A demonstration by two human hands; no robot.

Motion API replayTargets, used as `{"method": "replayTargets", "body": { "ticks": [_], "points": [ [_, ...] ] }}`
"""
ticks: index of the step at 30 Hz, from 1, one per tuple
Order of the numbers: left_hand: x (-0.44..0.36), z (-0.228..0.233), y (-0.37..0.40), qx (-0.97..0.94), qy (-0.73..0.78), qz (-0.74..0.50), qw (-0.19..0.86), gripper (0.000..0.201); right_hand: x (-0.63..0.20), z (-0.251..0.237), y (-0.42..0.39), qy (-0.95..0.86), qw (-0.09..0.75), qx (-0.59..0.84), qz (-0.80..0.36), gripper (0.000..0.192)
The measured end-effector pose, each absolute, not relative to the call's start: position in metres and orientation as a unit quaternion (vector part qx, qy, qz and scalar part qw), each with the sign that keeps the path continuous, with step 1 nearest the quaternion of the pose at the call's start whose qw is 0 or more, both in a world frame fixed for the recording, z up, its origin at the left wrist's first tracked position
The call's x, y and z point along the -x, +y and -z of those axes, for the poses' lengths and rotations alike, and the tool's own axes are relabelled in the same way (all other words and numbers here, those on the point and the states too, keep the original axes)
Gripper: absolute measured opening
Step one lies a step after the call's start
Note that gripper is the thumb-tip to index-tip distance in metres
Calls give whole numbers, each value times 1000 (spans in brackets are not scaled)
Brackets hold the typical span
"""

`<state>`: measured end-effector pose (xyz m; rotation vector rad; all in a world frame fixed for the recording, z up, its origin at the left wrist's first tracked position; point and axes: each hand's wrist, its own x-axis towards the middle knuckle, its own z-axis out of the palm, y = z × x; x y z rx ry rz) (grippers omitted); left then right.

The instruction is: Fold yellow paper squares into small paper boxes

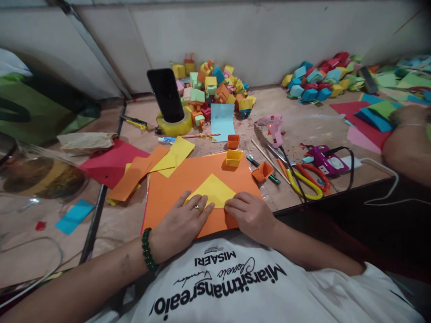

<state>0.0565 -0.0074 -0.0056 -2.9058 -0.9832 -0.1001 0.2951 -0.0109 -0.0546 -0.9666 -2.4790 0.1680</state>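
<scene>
The person's two hands are apart from each other, both on a piece of yellow paper (213, 190) that lies on the near half of a large orange sheet (164, 193). The left hand (183, 220) is spread flat, with its fingers over the yellow paper's left side; the right hand (251, 215) has its fingertips bunched on the right corner, and whether they pinch it or only press cannot be told. The yellow paper has a peak pointing toward the orange sheet's far edge. A small yellow box (234, 158) sits on the orange sheet near its far right corner, with an orange box (233, 141) just beyond and a tilted orange box (262, 172) by its right edge. Right of the orange sheet, the bench (313, 130) carries yellow-handled scissors (288, 175), a pink glue gun (274, 130) and a purple power adapter (328, 160). Beyond the sheet are a phone (165, 95) propped in a tape roll (175, 125), and a heap of coloured paper boxes (212, 87). Left of it lies red paper (111, 163), partly under an orange strip (129, 181). Another person's hand (409, 116) rests well to its right.
</scene>
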Motion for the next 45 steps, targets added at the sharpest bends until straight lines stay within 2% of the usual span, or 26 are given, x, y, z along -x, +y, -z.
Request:
{"method": "replayTargets", "body": {
  "ticks": [6,9,14,17,19,22,24,29,33,39,45],
  "points": [
    [-25,1,-22,932,-345,50,98,42,-330,54,-21,-882,269,385,-22,33],
    [-9,5,-26,910,-402,59,88,38,-336,47,-25,-871,286,399,-2,32],
    [-8,11,-16,845,-531,50,-36,27,-330,34,-22,-861,296,413,-13,30],
    [-23,12,-7,811,-570,73,-109,42,-322,28,-18,-859,291,422,-13,30],
    [-33,10,-3,790,-585,82,-164,44,-316,27,-15,-860,276,428,-22,31],
    [-42,7,-1,760,-598,86,-239,34,-307,28,-10,-850,269,451,-35,28],
    [-43,8,-3,753,-600,101,-252,28,-302,30,-5,-842,280,460,-30,27],
    [-44,9,-15,777,-568,207,-177,27,-289,29,10,-845,323,425,-22,53],
    [-44,-1,-25,825,-502,254,-52,6,-280,20,19,-852,361,378,-42,61],
    [-45,-20,-30,863,-443,225,93,20,-271,7,21,-863,413,290,-26,58],
    [-44,-14,-41,861,-446,187,158,22,-275,15,13,-884,402,237,-35,28]
  ]
}}
